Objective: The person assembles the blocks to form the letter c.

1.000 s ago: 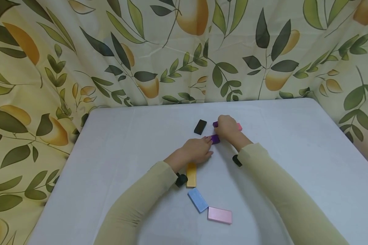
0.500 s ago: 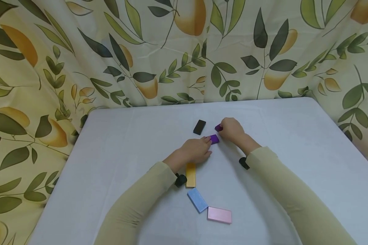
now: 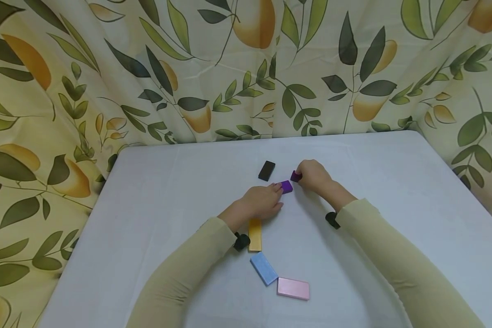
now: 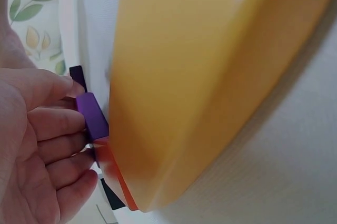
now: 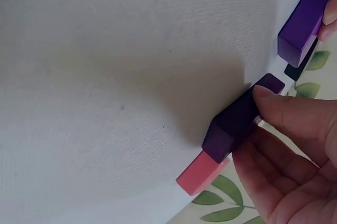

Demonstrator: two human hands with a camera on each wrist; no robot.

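Observation:
My right hand pinches a dark purple block between thumb and fingers, at the far middle of the table. A coral-pink block shows just beyond its end in the right wrist view; the hand hides it in the head view. My left hand rests with extended fingertips at a brighter purple block. Under that hand is an orange-red block, seen in the left wrist view between the purple block and a yellow block. A small gap separates the two purple blocks.
Behind the left hand lies a black block. Nearer the person, a blue block and a light pink block continue the curved row from the yellow one. A leaf-patterned curtain borders the white table.
My right hand has shifted right and slightly nearer the person, bringing the dark purple block along. The coral-pink block has gone out of sight in the head view. My left hand stays put.

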